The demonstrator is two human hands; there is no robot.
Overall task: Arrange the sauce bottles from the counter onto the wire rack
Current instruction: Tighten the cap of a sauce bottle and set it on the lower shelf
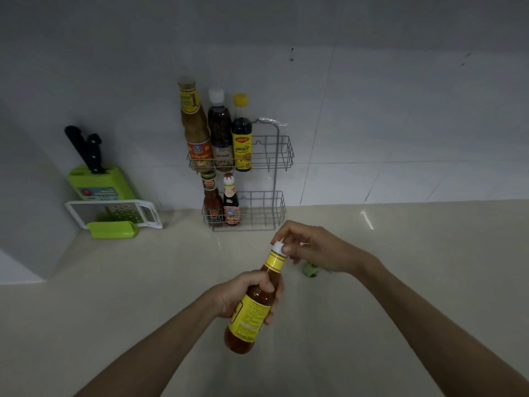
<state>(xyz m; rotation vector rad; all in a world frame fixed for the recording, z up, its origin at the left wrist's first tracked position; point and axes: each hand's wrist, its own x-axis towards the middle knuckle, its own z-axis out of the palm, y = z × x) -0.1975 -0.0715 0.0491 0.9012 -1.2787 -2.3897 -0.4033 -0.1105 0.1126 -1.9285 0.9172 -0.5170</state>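
I hold an orange-red sauce bottle point(252, 308) with a yellow label and a white cap tilted above the counter. My left hand point(243, 293) grips its body. My right hand point(312, 247) pinches the white cap with its fingertips. A two-tier wire rack point(274, 164) stands against the tiled wall. Its upper shelf holds three bottles on the left: a tall tan sauce bottle point(196, 130), a dark bottle with a white cap point(219, 133) and a dark bottle with a yellow cap point(241, 138). Two small bottles, one red point(212, 202) and one dark point(230, 202), sit on the lower shelf's left side.
A green knife block point(100, 181) with black-handled knives stands at the back left, and a white and green grater point(114, 216) lies before it. A small green object point(312, 270) sits on the beige counter point(143, 296) under my right wrist.
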